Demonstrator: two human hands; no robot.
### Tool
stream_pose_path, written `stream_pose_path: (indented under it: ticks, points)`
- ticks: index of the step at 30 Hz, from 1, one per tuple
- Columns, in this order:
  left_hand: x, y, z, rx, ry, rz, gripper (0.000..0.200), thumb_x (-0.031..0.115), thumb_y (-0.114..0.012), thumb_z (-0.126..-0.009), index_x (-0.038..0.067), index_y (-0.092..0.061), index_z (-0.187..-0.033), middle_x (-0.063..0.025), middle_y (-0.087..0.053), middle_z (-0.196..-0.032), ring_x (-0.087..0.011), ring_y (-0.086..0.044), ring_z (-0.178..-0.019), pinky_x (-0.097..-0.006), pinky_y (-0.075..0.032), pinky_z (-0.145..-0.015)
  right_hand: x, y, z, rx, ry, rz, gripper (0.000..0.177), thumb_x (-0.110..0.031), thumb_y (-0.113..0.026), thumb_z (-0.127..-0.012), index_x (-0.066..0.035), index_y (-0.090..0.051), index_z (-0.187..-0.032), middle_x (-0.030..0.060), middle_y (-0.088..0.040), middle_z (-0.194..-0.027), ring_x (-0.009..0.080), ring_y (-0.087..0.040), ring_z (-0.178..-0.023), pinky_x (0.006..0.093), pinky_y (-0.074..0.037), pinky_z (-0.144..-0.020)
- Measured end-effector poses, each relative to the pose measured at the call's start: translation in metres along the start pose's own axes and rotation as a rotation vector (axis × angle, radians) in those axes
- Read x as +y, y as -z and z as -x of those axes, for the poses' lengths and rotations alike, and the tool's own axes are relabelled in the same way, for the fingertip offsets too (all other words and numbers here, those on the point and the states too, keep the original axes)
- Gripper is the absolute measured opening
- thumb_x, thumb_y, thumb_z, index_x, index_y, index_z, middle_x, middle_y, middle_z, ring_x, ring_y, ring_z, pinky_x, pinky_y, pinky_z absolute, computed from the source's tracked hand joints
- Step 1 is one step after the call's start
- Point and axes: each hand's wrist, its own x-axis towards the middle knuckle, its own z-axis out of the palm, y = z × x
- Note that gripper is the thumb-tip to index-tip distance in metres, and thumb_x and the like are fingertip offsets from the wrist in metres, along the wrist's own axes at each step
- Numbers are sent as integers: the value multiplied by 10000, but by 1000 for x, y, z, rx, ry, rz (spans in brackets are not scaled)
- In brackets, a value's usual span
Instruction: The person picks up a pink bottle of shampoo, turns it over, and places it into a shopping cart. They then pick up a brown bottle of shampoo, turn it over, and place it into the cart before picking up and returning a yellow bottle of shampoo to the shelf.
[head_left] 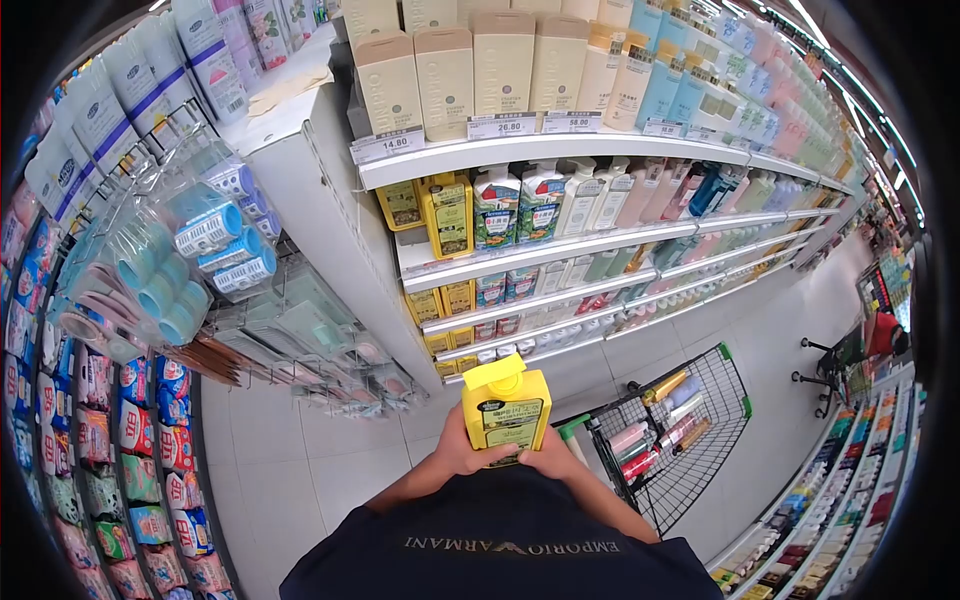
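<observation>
A yellow pump bottle [508, 410] with a dark printed label is held upright in front of my chest, its pump top tipped away from me. My left hand [458, 443] wraps its left side, and my right hand [548, 457] grips the lower right corner with the thumb on the front. Most of the fingers are hidden behind the bottle. Similar yellow bottles [447, 215] stand at the left end of the shelf ahead, beside white pump bottles with colourful labels [497, 207].
To my right stands a wire shopping cart [722, 405] holding several bottles and tubes. White shelving [600, 232] with toiletries runs ahead and rightward. Blue rollers [240, 262] hang on a rack at left. Bagged goods [138, 428] fill the far-left shelves. Another person [884, 335] is at far right.
</observation>
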Motion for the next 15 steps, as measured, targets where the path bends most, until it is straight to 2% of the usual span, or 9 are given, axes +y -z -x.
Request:
stream_pose_path:
  ticks: [1, 4, 6, 7, 9, 10, 11, 13, 15]
  points:
    - [0, 2, 1, -4, -7, -3, 666, 125, -781, -710, -16, -430, -1258, -115, -579, -1145, -169, -580, -1021, -312, -468, -883, -3, -7, -1, 27, -34, -22, 822, -297, -804, -719, -18, -357, -1350, 74, -513, -1259, 151, -489, -1156, 327, -400, -977]
    - [-3, 7, -1, -1, -36, -33, 626, 77, -748, -729, -19, -425, -1257, -115, -577, -1148, -171, -583, -1022, -310, -473, -882, -11, -15, -8, 20, -5, -60, 671, -217, -771, -759, -15, -427, -1299, 67, -570, -1184, 138, -541, -1078, 312, -441, -928]
    - [-7, 9, -6, 153, -69, 294, 583, 68, -689, -772, -15, -411, -1277, -117, -573, -1152, -177, -582, -1039, -314, -476, -889, -16, -18, -12, 2, -17, -44, 602, -188, -749, -785, -13, -452, -1278, 67, -586, -1161, 133, -557, -1051, 306, -454, -911]
    - [-10, 13, -8, 150, -73, 291, 583, 68, -689, -772, -15, -411, -1277, -117, -573, -1152, -177, -582, -1039, -314, -476, -889, -22, -23, -11, 7, -55, 36, 536, -159, -717, -812, -10, -467, -1262, 67, -595, -1146, 131, -564, -1037, 305, -461, -904]
    - [-12, 21, -15, 164, 17, 517, 597, 98, -637, -812, -8, -368, -1335, -117, -568, -1165, -188, -577, -1062, -322, -474, -910, -22, -26, -12, 17, -91, 116, 471, -130, -685, -839, -8, -482, -1246, 67, -604, -1131, 129, -571, -1022, 304, -468, -897]
    - [-10, 24, -18, 123, 56, 593, 681, 205, -641, -824, 5, -316, -1388, -127, -540, -1220, -215, -557, -1109, -347, -464, -940, -15, -25, -10, 7, -82, 89, 457, -125, -667, -853, -4, -477, -1251, 71, -599, -1141, 130, -566, -1030, 306, -466, -901]
    - [-12, 25, -18, 124, 59, 594, 681, 205, -641, -824, 5, -316, -1388, -127, -540, -1220, -215, -557, -1109, -347, -464, -940, -9, -24, -9, -4, -74, 61, 444, -120, -650, -867, 0, -472, -1255, 76, -594, -1152, 130, -562, -1038, 308, -464, -904]
    - [-24, 30, -18, 27, 114, 751, 777, 281, -638, -805, 23, -254, -1429, -165, -456, -1338, -290, -504, -1202, -418, -447, -978, -3, -25, -7, -10, -66, 30, 422, -153, -609, -900, 11, -466, -1261, 73, -586, -1165, 133, -555, -1047, 305, -457, -908]
    - [-32, 30, -19, -32, 122, 752, 780, 328, -611, -822, 22, -238, -1435, -190, -417, -1371, -302, -477, -1234, -440, -439, -983, 2, -24, -8, -22, -94, -122, 435, -200, -574, -925, 25, -448, -1276, 74, -578, -1174, 137, -548, -1057, 304, -451, -914]
